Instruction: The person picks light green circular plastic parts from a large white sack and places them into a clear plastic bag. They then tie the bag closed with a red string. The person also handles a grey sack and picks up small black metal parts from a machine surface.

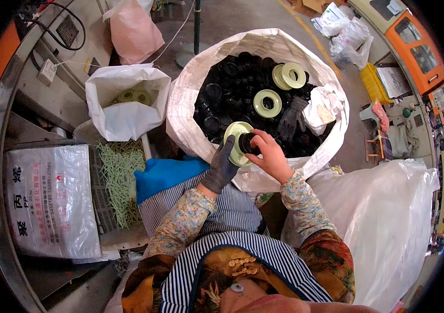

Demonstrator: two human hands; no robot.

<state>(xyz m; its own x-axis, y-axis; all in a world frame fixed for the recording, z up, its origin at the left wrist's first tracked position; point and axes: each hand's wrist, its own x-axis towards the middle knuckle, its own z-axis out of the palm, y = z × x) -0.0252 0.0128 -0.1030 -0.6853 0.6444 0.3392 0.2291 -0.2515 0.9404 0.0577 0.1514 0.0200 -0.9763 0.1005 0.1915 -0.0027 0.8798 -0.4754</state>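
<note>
In my gloved left hand (pixel 218 169) is a pale green flanged plastic ring (pixel 236 129), tilted on edge. My bare right hand (pixel 270 155) pinches a black round plastic piece (pixel 244 143) at the middle of that ring; whether the two are joined I cannot tell. Both hands are over the near rim of a large white woven sack (pixel 181 86). Black plastic rounds (pixel 227 75) fill the sack. On top of them lie more pale green rings (pixel 267 112), a loose dark glove (pixel 292 120) and a crumpled white bag (pixel 318 110).
A smaller white sack (pixel 133 116) holding green rings stands at the left. Below it are thin pale green sticks (pixel 120 182) and a flat printed white bag (pixel 57 208). A big translucent bag (pixel 381 224) bulges at my right. Farther off sits a yellow crate (pixel 372 83).
</note>
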